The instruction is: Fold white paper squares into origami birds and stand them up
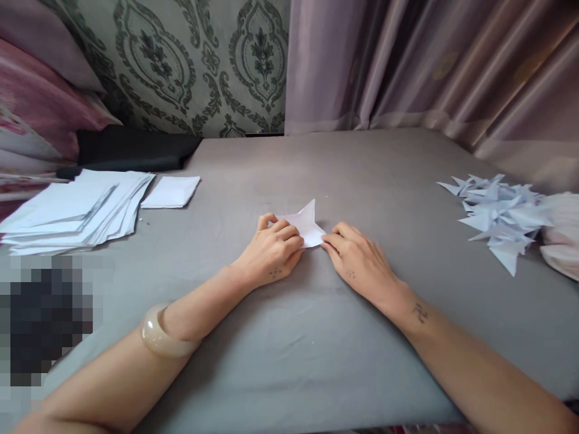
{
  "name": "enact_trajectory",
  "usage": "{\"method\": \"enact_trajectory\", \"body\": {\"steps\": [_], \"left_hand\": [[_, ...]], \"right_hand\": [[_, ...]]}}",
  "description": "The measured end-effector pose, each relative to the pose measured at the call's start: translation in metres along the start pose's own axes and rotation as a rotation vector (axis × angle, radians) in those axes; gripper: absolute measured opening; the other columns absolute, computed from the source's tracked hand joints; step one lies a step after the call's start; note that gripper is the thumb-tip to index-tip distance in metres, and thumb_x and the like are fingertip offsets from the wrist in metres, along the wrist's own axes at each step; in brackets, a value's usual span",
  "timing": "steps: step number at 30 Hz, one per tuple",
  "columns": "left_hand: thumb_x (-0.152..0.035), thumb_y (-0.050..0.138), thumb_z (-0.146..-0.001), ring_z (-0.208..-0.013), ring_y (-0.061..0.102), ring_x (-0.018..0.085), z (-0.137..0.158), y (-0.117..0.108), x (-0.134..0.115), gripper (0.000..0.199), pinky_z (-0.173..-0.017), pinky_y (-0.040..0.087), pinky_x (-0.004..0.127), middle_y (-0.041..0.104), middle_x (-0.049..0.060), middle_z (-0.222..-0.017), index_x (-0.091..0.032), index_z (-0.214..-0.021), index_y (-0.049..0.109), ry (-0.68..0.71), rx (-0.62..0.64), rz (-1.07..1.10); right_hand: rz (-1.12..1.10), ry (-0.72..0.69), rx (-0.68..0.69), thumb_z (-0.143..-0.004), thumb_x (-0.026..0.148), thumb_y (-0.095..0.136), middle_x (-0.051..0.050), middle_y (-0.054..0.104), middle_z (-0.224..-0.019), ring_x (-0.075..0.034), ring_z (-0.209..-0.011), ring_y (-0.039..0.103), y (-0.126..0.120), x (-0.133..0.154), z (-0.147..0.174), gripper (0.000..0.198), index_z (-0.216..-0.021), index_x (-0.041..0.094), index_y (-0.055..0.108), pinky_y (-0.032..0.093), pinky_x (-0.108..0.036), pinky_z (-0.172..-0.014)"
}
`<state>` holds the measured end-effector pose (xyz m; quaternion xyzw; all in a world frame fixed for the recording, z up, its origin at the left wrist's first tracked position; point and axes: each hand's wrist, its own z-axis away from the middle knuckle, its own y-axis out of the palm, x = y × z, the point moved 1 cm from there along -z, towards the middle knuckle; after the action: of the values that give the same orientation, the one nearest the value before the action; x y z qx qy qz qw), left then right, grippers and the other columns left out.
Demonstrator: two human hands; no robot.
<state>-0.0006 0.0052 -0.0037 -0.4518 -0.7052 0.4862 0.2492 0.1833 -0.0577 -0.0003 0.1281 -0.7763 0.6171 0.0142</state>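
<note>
A folded white paper (309, 228) with pointed corners lies on the grey cloth surface in front of me. Over its left part, my left hand (278, 247) presses down with curled fingers, hiding that side of the sheet. My right hand (355, 256) pinches the paper's right corner between thumb and fingertips. One point of the paper stands out toward the far side, between the two hands. A pale bangle (165, 337) sits on my left forearm.
Stacked white sheets (90, 205) lie at the left, beside a smaller pile of white paper squares (172, 191). Several folded pointed paper pieces (502, 211) are heaped at the right. A black cloth-like item (136, 149) lies at the back left; curtains (362, 60) hang behind.
</note>
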Motion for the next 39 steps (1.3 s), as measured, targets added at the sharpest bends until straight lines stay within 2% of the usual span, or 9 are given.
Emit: {"method": "enact_trajectory", "body": {"steps": [6, 11, 16, 20, 24, 28, 34, 39], "left_hand": [[-0.026, 0.041, -0.095, -0.082, 0.059, 0.018, -0.004, 0.004, 0.000, 0.027, -0.089, 0.028, 0.040, 0.069, 0.004, -0.084, -0.018, -0.085, 0.066, -0.150, -0.036, 0.045], [-0.035, 0.049, -0.092, -0.077, 0.059, 0.017, -0.011, 0.010, 0.002, 0.026, -0.087, 0.027, 0.040, 0.069, 0.002, -0.078, -0.019, -0.079, 0.065, -0.261, -0.050, 0.093], [-0.034, 0.053, -0.088, -0.074, 0.059, 0.016, -0.017, 0.016, 0.006, 0.022, -0.085, 0.026, 0.040, 0.068, 0.000, -0.075, -0.019, -0.076, 0.065, -0.370, -0.019, 0.164], [-0.037, 0.054, -0.085, -0.074, 0.058, 0.017, -0.019, 0.017, 0.008, 0.023, -0.084, 0.026, 0.041, 0.068, 0.001, -0.077, -0.019, -0.076, 0.065, -0.429, 0.026, 0.194], [-0.038, 0.054, -0.084, -0.073, 0.058, 0.018, -0.020, 0.017, 0.009, 0.023, -0.085, 0.026, 0.042, 0.067, 0.001, -0.076, -0.019, -0.077, 0.065, -0.456, 0.050, 0.204], [-0.037, 0.054, -0.082, -0.073, 0.058, 0.018, -0.021, 0.018, 0.010, 0.021, -0.087, 0.027, 0.043, 0.068, 0.001, -0.077, -0.019, -0.080, 0.065, -0.466, 0.054, 0.216], [-0.039, 0.056, -0.082, -0.073, 0.058, 0.018, -0.022, 0.017, 0.009, 0.023, -0.086, 0.027, 0.043, 0.066, 0.001, -0.075, -0.018, -0.079, 0.065, -0.469, 0.060, 0.221], [-0.047, 0.063, -0.078, -0.080, 0.057, 0.019, -0.017, 0.006, 0.017, 0.029, -0.087, 0.028, 0.042, 0.064, 0.002, -0.081, -0.018, -0.081, 0.063, -0.462, 0.115, 0.315]], "right_hand": [[-0.095, 0.114, 0.030, -0.092, 0.029, 0.051, -0.003, 0.062, -0.095, -0.016, -0.082, 0.059, 0.000, -0.001, 0.000, 0.018, -0.094, 0.022, 0.067, 0.037, -0.027, -0.061], [-0.175, 0.196, 0.036, -0.092, 0.031, 0.049, -0.002, 0.062, -0.096, -0.014, -0.076, 0.058, 0.003, -0.004, -0.005, 0.019, -0.092, 0.023, 0.067, 0.037, -0.027, -0.062], [-0.176, 0.282, 0.010, -0.089, 0.030, 0.051, -0.001, 0.062, -0.092, -0.014, -0.071, 0.056, 0.004, -0.001, -0.009, 0.016, -0.085, 0.023, 0.065, 0.034, -0.027, -0.059], [-0.172, 0.290, -0.011, -0.087, 0.029, 0.052, -0.001, 0.063, -0.092, -0.015, -0.071, 0.056, 0.007, 0.000, -0.011, 0.013, -0.081, 0.022, 0.062, 0.033, -0.027, -0.058], [-0.203, 0.261, -0.012, -0.088, 0.027, 0.052, -0.002, 0.063, -0.091, -0.015, -0.073, 0.056, 0.009, -0.006, -0.012, 0.010, -0.084, 0.022, 0.059, 0.034, -0.027, -0.059], [-0.276, 0.189, -0.026, -0.087, 0.019, 0.051, -0.003, 0.062, -0.092, -0.015, -0.074, 0.056, 0.009, -0.014, -0.009, 0.007, -0.090, 0.020, 0.057, 0.039, -0.027, -0.064], [-0.272, -0.056, -0.045, -0.090, 0.006, 0.040, -0.006, 0.063, -0.095, -0.019, -0.092, 0.055, 0.010, -0.002, -0.004, 0.027, -0.099, 0.018, 0.062, 0.043, -0.030, -0.076], [-0.255, -0.078, -0.013, -0.090, 0.005, 0.038, -0.007, 0.062, -0.098, -0.020, -0.091, 0.055, 0.011, 0.003, -0.001, 0.032, -0.105, 0.018, 0.063, 0.045, -0.031, -0.079]]}}
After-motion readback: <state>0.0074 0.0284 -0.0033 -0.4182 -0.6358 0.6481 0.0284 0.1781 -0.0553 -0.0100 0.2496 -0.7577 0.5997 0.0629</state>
